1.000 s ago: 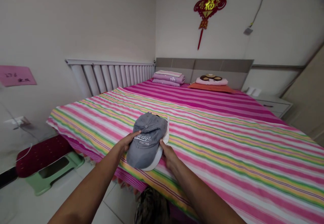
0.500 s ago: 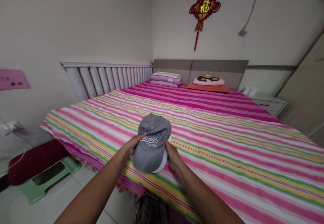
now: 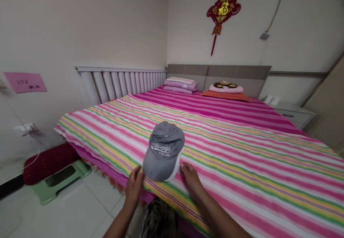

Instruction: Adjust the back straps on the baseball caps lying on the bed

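Observation:
A grey baseball cap [image 3: 163, 159] with white lettering lies near the front edge of the bed, its brim toward me. A white edge, perhaps of a second cap, shows under its right side. My left hand [image 3: 134, 183] is just left of the brim by the bed's edge, fingers loosely bent and holding nothing. On the other side, my right hand [image 3: 191, 176] rests low over the striped sheet [image 3: 242, 152], its fingers slightly apart and empty, close to the white edge.
Folded purple bedding [image 3: 180, 85] and a pink folded item [image 3: 225, 87] on an orange cloth lie by the headboard [image 3: 239, 75]. A green stool [image 3: 63, 179] with a dark red top stands at left. A nightstand [image 3: 292, 114] stands at far right.
Both hands have let go of the cap and drawn back toward me, the left one down and the right one slightly lower. The cap stays on the bed. The view has shifted slightly left.

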Available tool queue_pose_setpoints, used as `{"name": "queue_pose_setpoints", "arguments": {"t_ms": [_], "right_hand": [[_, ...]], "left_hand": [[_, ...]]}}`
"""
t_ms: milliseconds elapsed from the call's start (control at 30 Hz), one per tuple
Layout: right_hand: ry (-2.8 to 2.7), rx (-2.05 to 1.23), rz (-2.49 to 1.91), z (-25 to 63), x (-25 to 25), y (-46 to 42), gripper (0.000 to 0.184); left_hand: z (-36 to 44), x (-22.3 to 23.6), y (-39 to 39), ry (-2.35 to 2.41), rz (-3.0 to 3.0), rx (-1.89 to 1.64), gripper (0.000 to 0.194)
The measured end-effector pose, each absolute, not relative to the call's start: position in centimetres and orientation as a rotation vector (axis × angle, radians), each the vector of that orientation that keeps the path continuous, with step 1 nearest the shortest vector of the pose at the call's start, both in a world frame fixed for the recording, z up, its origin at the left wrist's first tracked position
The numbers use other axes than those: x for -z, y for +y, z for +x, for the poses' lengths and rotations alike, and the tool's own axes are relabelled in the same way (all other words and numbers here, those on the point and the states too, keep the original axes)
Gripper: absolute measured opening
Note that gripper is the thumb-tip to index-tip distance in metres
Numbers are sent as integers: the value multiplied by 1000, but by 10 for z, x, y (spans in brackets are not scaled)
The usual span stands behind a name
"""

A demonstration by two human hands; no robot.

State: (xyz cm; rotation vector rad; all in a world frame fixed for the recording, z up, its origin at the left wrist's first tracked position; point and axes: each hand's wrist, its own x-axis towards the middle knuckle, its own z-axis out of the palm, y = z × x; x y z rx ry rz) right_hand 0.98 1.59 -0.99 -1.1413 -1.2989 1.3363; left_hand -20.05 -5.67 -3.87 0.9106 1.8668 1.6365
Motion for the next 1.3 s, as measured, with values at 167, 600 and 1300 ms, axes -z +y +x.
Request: {"name": "queue_pose_setpoints", "arguments": {"t_ms": [167, 600, 1300], "right_hand": [[-1617, -1187, -1185, 31, 16, -36, 24], [-2143, -1228, -1174, 98, 60, -153, 19], [-1038, -1074, -771, 156, -153, -168, 56]], "left_hand": [[-151, 94, -120, 1875, 1445, -1411, 38], [-55, 54, -160, 1426, 1950, -741, 20], [-29, -144, -135, 1216, 1819, -1208, 69]]}}
